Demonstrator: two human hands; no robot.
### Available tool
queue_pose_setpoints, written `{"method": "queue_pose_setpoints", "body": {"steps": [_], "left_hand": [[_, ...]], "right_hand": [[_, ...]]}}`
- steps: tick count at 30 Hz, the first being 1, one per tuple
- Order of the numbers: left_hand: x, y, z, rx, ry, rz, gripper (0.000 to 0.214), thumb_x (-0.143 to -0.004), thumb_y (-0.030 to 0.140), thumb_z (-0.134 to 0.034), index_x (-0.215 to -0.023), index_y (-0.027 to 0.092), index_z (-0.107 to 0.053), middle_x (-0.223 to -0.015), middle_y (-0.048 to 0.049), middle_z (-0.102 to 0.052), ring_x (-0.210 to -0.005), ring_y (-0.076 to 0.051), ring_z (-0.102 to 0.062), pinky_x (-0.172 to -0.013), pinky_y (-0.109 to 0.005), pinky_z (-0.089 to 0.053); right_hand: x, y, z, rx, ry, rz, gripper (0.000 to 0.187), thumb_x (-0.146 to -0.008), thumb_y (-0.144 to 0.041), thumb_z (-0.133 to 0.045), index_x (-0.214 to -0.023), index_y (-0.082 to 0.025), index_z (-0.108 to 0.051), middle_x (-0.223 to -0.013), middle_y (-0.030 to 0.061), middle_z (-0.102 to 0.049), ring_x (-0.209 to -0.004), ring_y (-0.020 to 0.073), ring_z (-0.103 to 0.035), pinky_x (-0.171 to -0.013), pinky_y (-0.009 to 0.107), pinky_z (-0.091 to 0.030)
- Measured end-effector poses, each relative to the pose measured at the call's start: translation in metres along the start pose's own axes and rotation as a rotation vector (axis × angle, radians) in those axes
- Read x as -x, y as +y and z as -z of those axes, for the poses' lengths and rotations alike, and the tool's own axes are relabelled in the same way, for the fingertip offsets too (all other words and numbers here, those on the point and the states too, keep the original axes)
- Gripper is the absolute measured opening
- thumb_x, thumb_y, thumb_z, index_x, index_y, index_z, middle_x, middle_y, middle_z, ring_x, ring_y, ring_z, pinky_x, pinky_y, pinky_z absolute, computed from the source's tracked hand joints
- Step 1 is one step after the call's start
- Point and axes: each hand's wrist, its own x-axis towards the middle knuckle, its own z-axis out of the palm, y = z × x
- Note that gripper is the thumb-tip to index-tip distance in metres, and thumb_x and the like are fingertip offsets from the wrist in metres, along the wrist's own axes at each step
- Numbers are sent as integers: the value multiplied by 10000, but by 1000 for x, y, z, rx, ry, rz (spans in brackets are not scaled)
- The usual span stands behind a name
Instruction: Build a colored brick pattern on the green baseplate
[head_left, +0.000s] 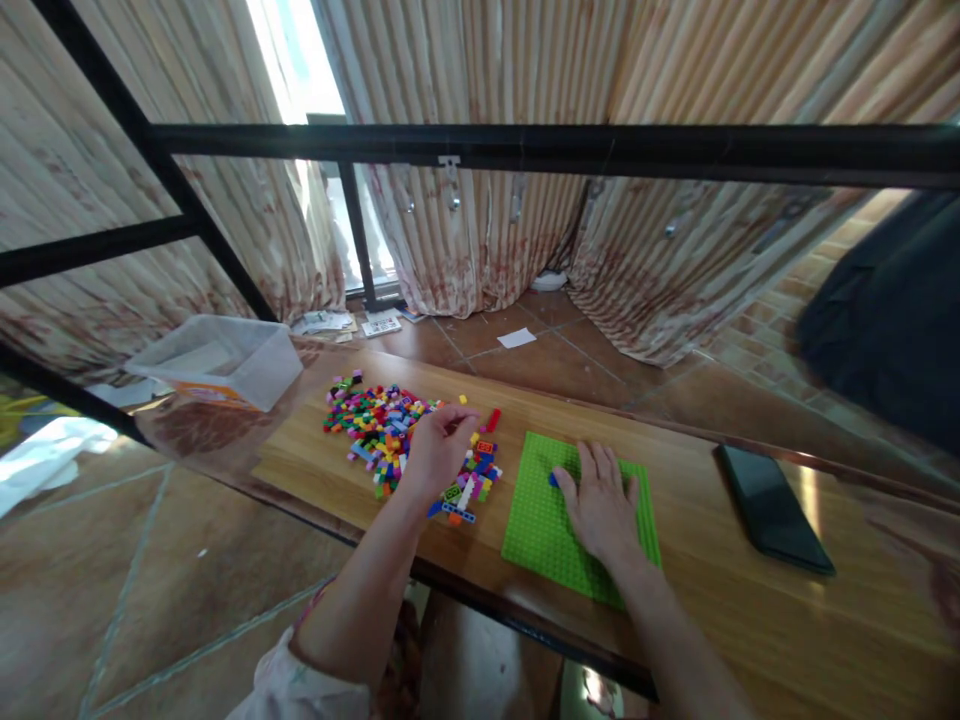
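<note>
Picking among the loose bricks [379,428] on the table [697,600], the left hand [439,452] curls its fingertips together at the pile's three-o'clock edge; whether they pinch a piece I cannot tell. At three o'clock the right hand [604,502] lies flat, released, on the green baseplate [536,535], thumb beside a blue brick [553,480]; flat pressure should steady it.

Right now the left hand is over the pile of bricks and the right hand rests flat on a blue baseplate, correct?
Not quite. The head view shows the right hand resting flat on a green baseplate, not a blue one. The left hand is indeed over the pile of bricks.
</note>
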Motion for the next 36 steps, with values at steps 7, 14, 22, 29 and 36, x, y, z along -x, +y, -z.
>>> {"method": "queue_pose_setpoints", "body": {"steps": [7,14,22,29,36], "left_hand": [[-6,-10,19,73,62,-1,211,-767,312,-573,-798,136,-687,-634,20,-597,-558,-91,-482,-528,-194,-367],[4,-12,70,-348,-300,-40,157,-748,257,-590,-707,152,-700,-623,12,-631,-593,-119,-541,-567,-209,-381],[53,-20,93,-846,-427,-174,413,-717,83,-546,-1057,258,-702,-1008,-34,-655,-909,-187,-617,-807,-278,-451],[59,-28,85,-1032,-407,-232,381,-793,177,-574,-1149,292,-646,-1035,-46,-605,-955,-216,-608,-817,-309,-466],[54,-29,80,-1034,-443,-282,300,-816,187,-578,-1081,285,-679,-1027,-42,-600,-962,-206,-604,-836,-311,-461]], "right_hand": [[-1,2,-2,74,-77,14,713,-954,-582,-138,-1486,-151,-333,-1572,119,-282,-1453,303,-185,-1115,626,-176],[1,5,-5,40,18,47,720,-943,-601,-164,-1446,-141,-396,-1510,159,-382,-1411,339,-273,-1084,618,-234],[0,21,5,-308,359,47,630,-959,-534,-211,-1277,-120,-564,-1269,197,-593,-1204,330,-507,-1005,543,-370],[6,37,36,-519,440,-11,671,-958,-544,-191,-1176,-75,-618,-1144,227,-635,-1106,311,-560,-963,481,-423],[7,59,49,-519,464,-79,685,-945,-562,-191,-1130,-81,-643,-1066,210,-655,-1055,307,-577,-930,483,-434]]}}
